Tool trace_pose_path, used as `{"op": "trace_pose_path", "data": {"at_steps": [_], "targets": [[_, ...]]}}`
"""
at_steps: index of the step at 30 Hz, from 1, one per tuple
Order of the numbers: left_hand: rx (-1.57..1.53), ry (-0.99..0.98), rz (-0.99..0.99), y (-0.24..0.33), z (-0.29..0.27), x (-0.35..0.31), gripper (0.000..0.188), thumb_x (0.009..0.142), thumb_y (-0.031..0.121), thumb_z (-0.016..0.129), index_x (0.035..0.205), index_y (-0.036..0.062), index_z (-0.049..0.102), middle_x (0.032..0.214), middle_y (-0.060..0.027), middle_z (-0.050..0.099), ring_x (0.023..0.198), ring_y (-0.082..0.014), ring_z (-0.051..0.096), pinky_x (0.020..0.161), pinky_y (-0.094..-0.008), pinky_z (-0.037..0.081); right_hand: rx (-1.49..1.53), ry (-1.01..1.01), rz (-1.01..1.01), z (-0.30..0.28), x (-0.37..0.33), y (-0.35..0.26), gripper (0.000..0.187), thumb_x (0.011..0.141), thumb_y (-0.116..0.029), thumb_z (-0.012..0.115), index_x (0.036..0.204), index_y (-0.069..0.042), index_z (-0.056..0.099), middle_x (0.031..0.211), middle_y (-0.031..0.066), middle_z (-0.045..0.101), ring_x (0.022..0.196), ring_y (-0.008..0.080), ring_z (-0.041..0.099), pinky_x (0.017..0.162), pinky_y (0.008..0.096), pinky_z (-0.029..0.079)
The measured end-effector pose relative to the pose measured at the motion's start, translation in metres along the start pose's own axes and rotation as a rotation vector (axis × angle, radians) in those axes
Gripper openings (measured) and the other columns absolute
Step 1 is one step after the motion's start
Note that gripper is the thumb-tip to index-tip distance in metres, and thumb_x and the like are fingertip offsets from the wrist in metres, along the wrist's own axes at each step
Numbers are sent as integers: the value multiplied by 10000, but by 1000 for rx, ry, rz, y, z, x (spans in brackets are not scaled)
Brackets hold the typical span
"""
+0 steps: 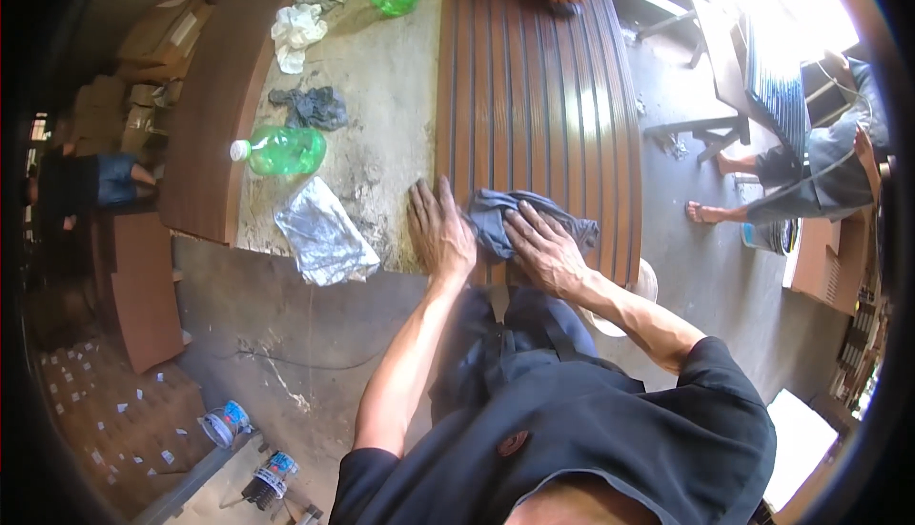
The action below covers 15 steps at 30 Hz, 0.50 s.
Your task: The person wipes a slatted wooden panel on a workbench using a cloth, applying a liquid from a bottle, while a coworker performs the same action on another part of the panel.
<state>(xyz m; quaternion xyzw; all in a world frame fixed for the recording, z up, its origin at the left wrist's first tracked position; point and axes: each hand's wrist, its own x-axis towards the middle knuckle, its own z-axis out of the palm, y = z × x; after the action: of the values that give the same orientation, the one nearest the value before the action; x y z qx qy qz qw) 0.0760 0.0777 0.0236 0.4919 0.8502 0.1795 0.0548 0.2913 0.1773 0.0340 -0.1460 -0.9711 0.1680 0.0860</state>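
So, step in hand looks like wiping: right hand (548,251) lies flat, fingers extended and unclenched, over a crumpled grey-blue cloth rag (491,225) on the near end of a long brown wood-look panel (545,125), centre of frame. Left hand (446,239) grips nothing, splayed across the panel's left edge and the stained, pale desk (391,96); another stroke would call for even pressure along the glossy ridges and straight dark grooves.

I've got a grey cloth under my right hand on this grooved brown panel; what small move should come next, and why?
I'd probably slide the grey cloth forward along the grooved brown panel: your right hand lies over the cloth near the panel's close end, and the panel stretches away from you.
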Motion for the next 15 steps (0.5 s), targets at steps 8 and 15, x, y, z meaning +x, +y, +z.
{"op": "trace_pose_path", "data": {"at_steps": [8,15], "targets": [[41,59,-5,23,0,-3,609,1094,177,460,1670,12,354,1675,-383,329,1568,-554,304,1297,-607,241,-160,356,89,-27,230,201,584,1026,-305,606,1490,48,559,1559,262,546,1512,476,448,1201,561,417],[-19,77,54,29,2,14,606,1078,164,462,1658,9,379,1657,-384,361,1555,-559,330,1284,-615,265,-271,575,294,-34,311,262,563,985,-325,631,1406,50,627,1454,224,623,1426,424,533,1141,525,460]]}}
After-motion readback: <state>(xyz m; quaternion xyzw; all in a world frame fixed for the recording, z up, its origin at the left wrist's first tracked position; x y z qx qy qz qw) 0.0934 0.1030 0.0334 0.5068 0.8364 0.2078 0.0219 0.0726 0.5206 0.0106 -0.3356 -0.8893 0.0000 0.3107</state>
